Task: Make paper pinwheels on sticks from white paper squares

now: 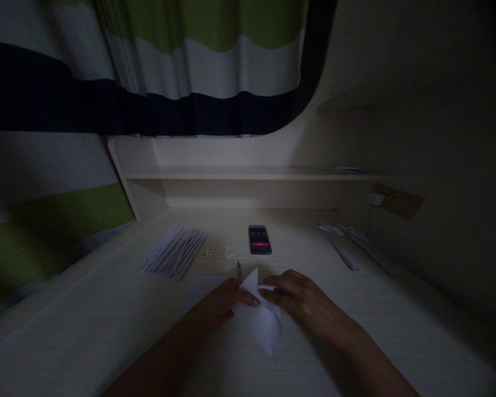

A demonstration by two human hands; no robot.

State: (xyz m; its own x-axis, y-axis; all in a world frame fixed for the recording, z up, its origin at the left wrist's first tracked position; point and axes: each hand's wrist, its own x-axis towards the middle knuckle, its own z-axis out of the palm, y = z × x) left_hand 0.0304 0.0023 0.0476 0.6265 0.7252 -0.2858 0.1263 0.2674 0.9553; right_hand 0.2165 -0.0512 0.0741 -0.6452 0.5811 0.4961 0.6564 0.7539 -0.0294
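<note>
A white sheet of paper [262, 322] is held above the desk, with one corner standing up and its lower end curling. My left hand [227, 298] is closed on the sheet's left side, thumb lying across it. At the upper right, my right hand [295, 295] pinches a rolled white edge between thumb and fingers. Just beyond the sheet lies a slim pointed object [240, 270], perhaps a pen, its lower part hidden. Another flat sheet of paper [202, 286] rests partly under my left hand.
Several thin paper rolls [176, 251] lie in a pile at left, with small pale bits [227, 252] beside them. A phone [259, 240] lies at the centre back. Longer paper strips [343, 248] are at right. Behind runs a low shelf [248, 177]; a curtain [210, 71] hangs above.
</note>
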